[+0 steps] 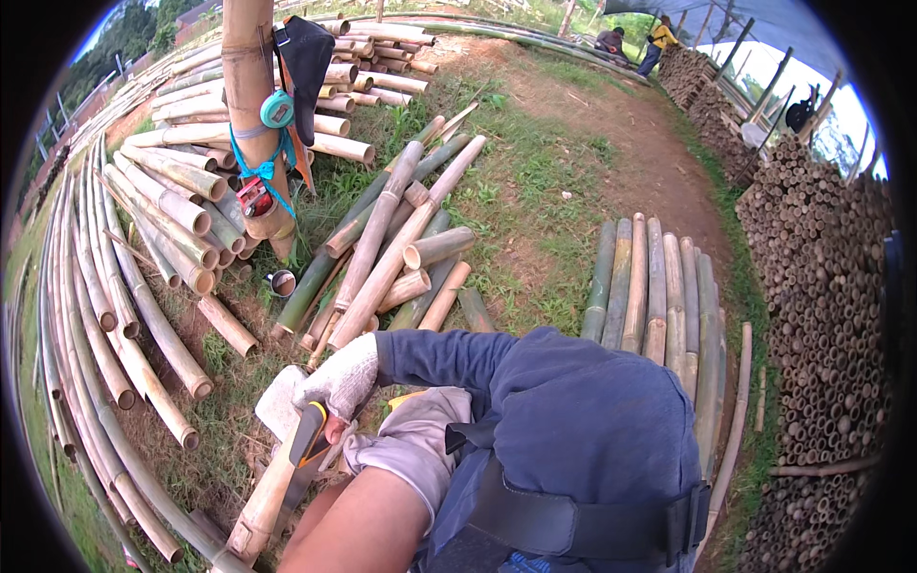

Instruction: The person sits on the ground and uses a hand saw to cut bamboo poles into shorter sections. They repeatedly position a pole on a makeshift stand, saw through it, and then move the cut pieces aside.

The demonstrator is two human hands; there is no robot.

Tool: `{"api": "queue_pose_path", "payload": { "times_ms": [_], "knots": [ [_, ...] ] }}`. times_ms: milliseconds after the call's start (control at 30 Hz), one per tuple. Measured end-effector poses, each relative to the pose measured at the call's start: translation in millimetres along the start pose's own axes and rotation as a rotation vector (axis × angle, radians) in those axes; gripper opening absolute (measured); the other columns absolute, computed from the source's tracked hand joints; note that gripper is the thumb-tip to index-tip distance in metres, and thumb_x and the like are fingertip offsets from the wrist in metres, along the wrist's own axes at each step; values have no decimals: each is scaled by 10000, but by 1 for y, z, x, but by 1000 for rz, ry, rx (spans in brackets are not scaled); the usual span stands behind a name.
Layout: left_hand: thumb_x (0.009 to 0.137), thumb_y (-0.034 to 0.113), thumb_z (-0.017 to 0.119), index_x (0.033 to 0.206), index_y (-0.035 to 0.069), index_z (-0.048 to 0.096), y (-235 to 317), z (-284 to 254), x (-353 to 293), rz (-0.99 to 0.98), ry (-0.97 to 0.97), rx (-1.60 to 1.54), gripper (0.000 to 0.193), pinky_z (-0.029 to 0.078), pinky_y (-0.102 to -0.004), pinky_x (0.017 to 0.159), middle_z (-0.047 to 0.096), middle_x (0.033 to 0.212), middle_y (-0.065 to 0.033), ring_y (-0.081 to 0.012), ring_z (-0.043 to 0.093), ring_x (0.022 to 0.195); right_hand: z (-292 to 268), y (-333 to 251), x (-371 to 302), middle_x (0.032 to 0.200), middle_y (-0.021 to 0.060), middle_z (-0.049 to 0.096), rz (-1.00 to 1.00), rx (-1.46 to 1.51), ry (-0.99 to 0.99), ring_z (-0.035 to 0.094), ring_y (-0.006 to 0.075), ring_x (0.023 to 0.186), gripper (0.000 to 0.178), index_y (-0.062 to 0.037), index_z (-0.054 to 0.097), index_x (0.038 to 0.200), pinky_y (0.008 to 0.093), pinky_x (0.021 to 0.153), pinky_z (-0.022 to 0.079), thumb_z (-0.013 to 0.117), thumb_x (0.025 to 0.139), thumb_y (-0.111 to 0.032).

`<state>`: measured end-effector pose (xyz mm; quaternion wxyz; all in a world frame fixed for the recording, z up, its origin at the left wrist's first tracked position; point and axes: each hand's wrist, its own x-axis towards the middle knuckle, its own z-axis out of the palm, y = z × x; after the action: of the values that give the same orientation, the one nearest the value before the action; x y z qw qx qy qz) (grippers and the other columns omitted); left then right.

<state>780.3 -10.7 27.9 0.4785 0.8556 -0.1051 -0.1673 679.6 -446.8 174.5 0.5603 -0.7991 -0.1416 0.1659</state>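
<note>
My right hand (339,382), in a pale work glove with a bare fingertip showing, is closed at the black-and-yellow handle of a hand saw (309,432). The dark blade runs down beside a bamboo pole (258,511), close to my bare leg; contact with the pole is hard to judge. Just left of the glove is a whitish shape (277,406) that I cannot make out. A blue sleeve (439,358) covers my right arm, reaching in from the right. My left hand does not show.
An upright bamboo post (250,95) carries a teal tape measure (277,110), a red tool (254,198) and a dark cloth (304,72). Cut bamboo lengths (411,239) lie ahead, beside a cup (282,283). Stacked bamboo (812,286) lines the right; two people are far off.
</note>
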Motion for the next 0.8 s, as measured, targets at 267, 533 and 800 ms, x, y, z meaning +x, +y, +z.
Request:
{"api": "queue_pose_path", "payload": {
  "times_ms": [267, 533, 800],
  "knots": [
    [744, 239, 950, 1521, -36, 432, -129, -105, -37, -244, 280, 160, 974, 555, -494, 1049, 683, 1318, -254, -357, 698, 1163, -44, -45, -7, 903, 18, 685, -65, 408, -35, 669, 107, 788, 386, -59, 610, 1147, 289, 696, 544, 890, 898, -150],
    [726, 458, 975, 1510, -96, 411, -178, -188, -101, -563, 283, 340, 1114, 557, -473, 1037, 662, 1316, -337, -406, 686, 1201, 17, -48, 107, 1144, 122, 739, -252, 45, 63, 709, 230, 1031, 578, -41, 596, 1390, 393, 914, 578, 854, 915, -246],
    [636, 784, 886, 1561, 49, 479, -121, -166, -92, -783, 405, 471, 1250, 513, -483, 1103, 679, 1362, -269, -422, 670, 1258, 105, 25, 222, 1431, 182, 647, -80, 581, -207, 685, 289, 1239, 1105, -17, 257, 1649, 383, 1003, 587, 935, 780, -88]
  ]
}}
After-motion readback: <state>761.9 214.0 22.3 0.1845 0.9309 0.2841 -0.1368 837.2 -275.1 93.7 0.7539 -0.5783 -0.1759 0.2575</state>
